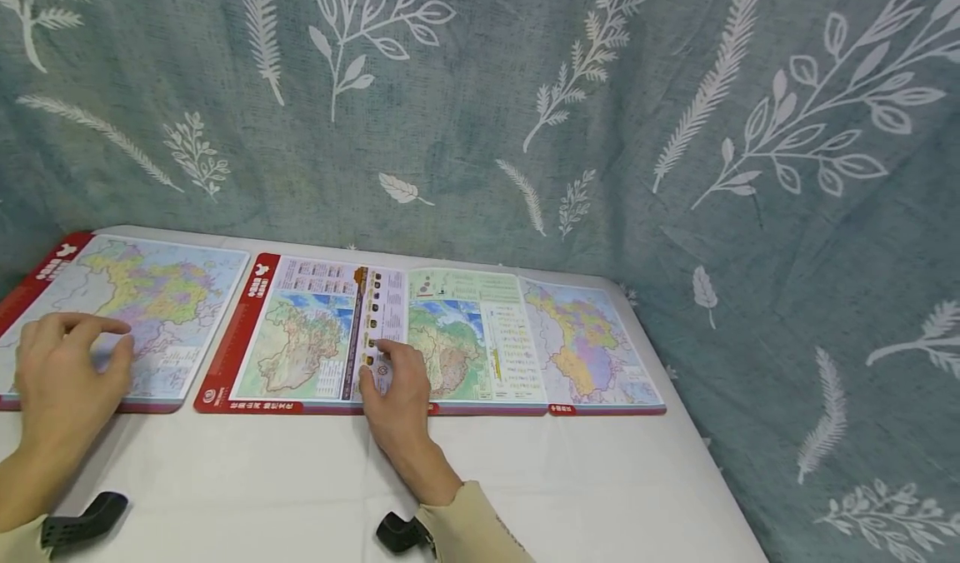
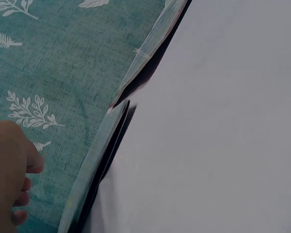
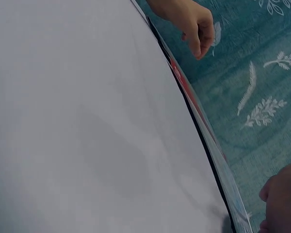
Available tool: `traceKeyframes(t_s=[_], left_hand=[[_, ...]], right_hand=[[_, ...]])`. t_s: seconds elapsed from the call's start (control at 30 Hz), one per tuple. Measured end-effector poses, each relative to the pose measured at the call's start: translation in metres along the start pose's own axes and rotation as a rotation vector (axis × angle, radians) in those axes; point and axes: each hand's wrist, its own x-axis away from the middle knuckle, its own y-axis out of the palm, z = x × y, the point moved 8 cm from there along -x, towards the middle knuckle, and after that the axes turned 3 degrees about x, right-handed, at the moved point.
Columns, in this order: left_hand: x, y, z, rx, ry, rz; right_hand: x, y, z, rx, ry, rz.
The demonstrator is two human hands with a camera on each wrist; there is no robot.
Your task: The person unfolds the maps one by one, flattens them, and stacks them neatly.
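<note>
My left hand (image 1: 71,367) hovers over the lower left of a red-edged map board (image 1: 180,292), thumb and index finger apart with nothing between them. Over a second red-edged map (image 1: 300,355) my right hand (image 1: 401,388) has its fingers loosely bent near a column of small icons, and holds nothing. Adjoining that map on the right are a green relief map (image 1: 450,351) and a coloured map (image 1: 577,338). In the left wrist view the left hand (image 2: 9,170) appears beside the boards' edges, seen almost edge-on. The right wrist view shows the right hand (image 3: 285,199) at the lower right.
The boards lie in a row along the back of a white-covered table (image 1: 247,488). Behind and to the right hangs a green curtain (image 1: 465,130) with white leaf prints. Black wrist devices (image 1: 86,520) sit at both sleeves (image 1: 472,525).
</note>
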Motion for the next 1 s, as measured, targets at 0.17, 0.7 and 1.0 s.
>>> traceKeyframes(t_s=[0.17,0.7,1.0], left_hand=[[-0.003,-0.005,-0.012,-0.038,-0.031,-0.01],[-0.007,-0.008,-0.081,-0.088,-0.261,-0.093],[0.0,-0.006,-0.135,-0.109,-0.479,-0.09]], right_hand=[[0.001,0.02,-0.021,0.006,-0.017,-0.062],[0.003,0.061,-0.061,0.111,-0.039,-0.173],[0.006,0.082,-0.077,0.221,-0.052,-0.305]])
